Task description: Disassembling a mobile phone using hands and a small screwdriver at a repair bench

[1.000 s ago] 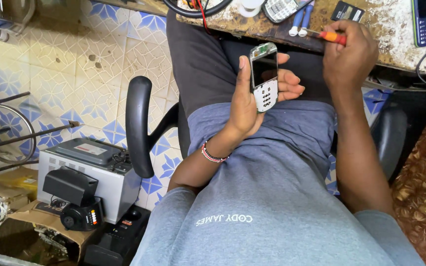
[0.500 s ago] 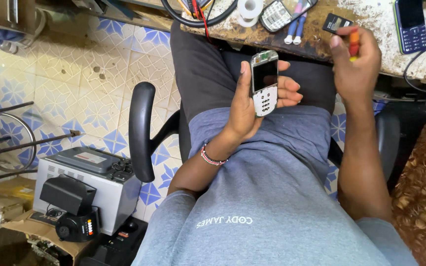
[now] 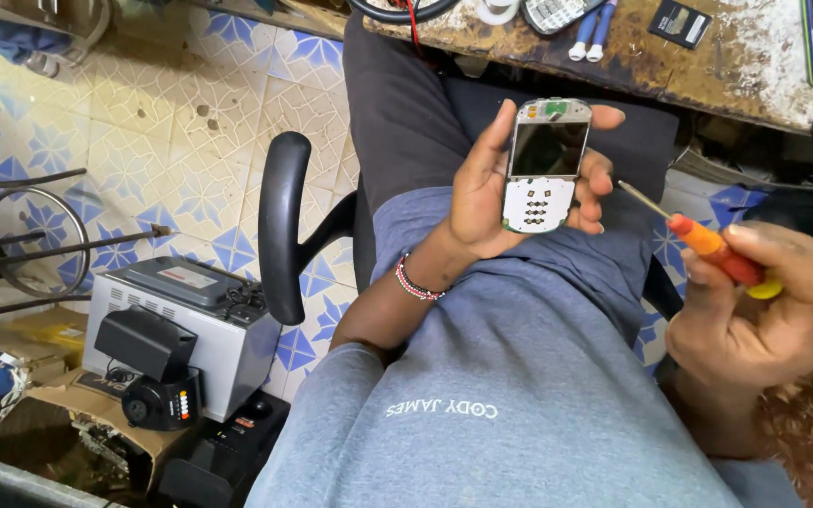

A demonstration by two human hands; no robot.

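A grey metal box-shaped machine (image 3: pixel 176 325) sits on the tiled floor (image 3: pixel 143 141) at far left, beside a black chair armrest (image 3: pixel 282 226). At centre, above the seated person's lap, the left hand (image 3: pixel 505 183) cradles an opened phone (image 3: pixel 545 165), screen and bare keypad board facing up, apparently for inspection; its grip wraps the phone's edges. To the right, the right hand (image 3: pixel 764 306) is closed around an orange screwdriver (image 3: pixel 708 243), tip aimed toward the phone. A worn table (image 3: pixel 708 66) runs along the top.

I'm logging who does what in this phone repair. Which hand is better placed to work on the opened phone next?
Probably the right hand: it grips the orange-handled screwdriver, tip aimed at the opened phone. The left hand is occupied holding it.
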